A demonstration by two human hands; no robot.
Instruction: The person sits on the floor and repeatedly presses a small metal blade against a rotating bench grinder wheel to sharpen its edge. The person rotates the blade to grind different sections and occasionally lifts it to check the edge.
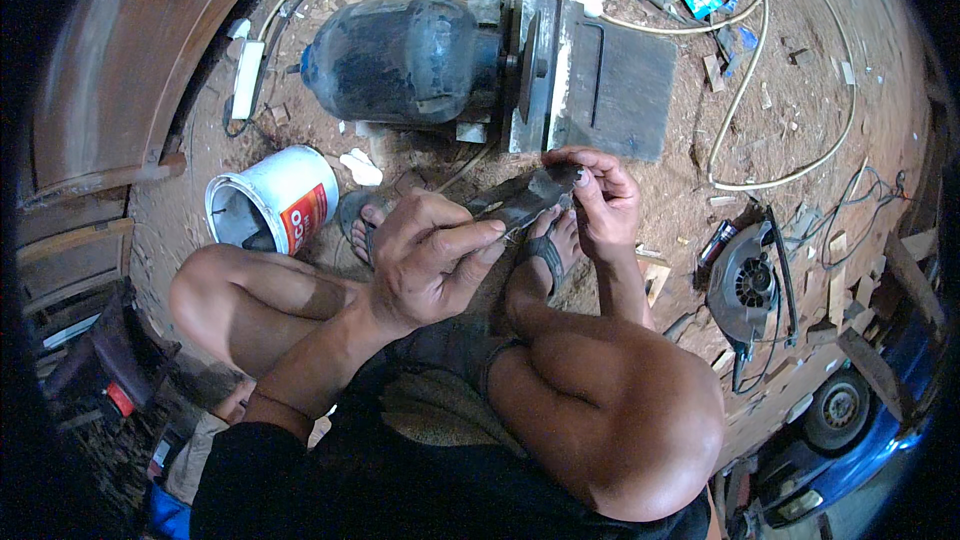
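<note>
Between my two hands, above my feet, is a dark, flat, blade-like metal piece (520,202). My left hand (432,252) is closed, pinching its near left end between thumb and fingers. At the far right end, my right hand (603,202) grips it with the thumb on top and the fingers curled behind. Part of the piece is hidden by my fingers, and its exact kind cannot be made out. Just beyond my hands, a machine with a dark rounded motor (395,60) and a flat metal table (630,90) rests on the ground.
A white bucket (318,168) with a red label stands left of my feet. A power strip (247,80) lies near a wooden panel (120,70). To the right are a circular saw (742,285), a looped pale cable (852,60) and wood scraps. Sawdust covers the ground.
</note>
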